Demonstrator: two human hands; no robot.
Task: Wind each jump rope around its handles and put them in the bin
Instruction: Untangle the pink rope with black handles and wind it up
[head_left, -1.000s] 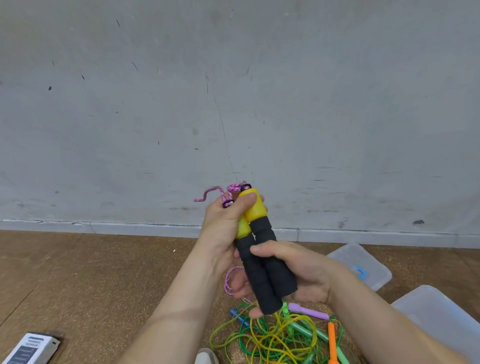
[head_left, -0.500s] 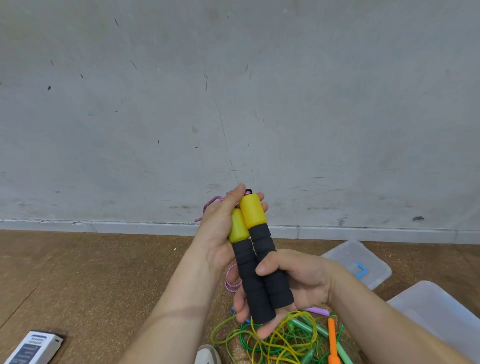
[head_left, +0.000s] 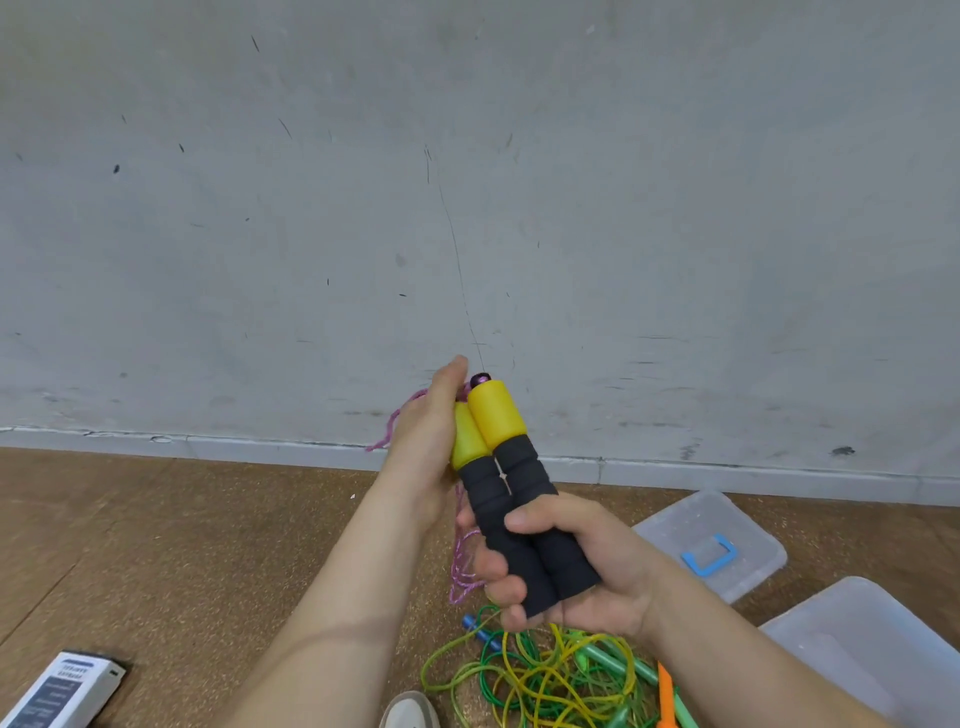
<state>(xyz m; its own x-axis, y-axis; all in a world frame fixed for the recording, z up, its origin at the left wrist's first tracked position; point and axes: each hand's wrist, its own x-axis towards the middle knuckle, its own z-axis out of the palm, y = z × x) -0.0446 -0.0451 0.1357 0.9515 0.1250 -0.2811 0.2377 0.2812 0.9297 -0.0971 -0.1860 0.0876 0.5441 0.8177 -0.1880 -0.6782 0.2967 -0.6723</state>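
Note:
Two jump rope handles (head_left: 506, 478), black foam with yellow tops, are held side by side and upright in front of me. My right hand (head_left: 576, 566) grips their lower black ends. My left hand (head_left: 428, 441) is at the yellow tops, holding the pink rope (head_left: 460, 561) that hangs in loops behind the handles. The clear plastic bin (head_left: 862, 649) sits on the floor at the lower right. A tangle of green and yellow jump ropes (head_left: 545, 675) lies on the floor below my hands.
The bin's clear lid (head_left: 711, 540) with a blue latch lies on the cork floor to the right. A white box (head_left: 57, 691) sits at the bottom left. A shoe tip (head_left: 410, 712) shows at the bottom edge. A grey wall stands close ahead.
My left hand has slid up along the yellow tops, drawing the pink rope in behind the handles. The loose pink end seen above the handles is now hidden.

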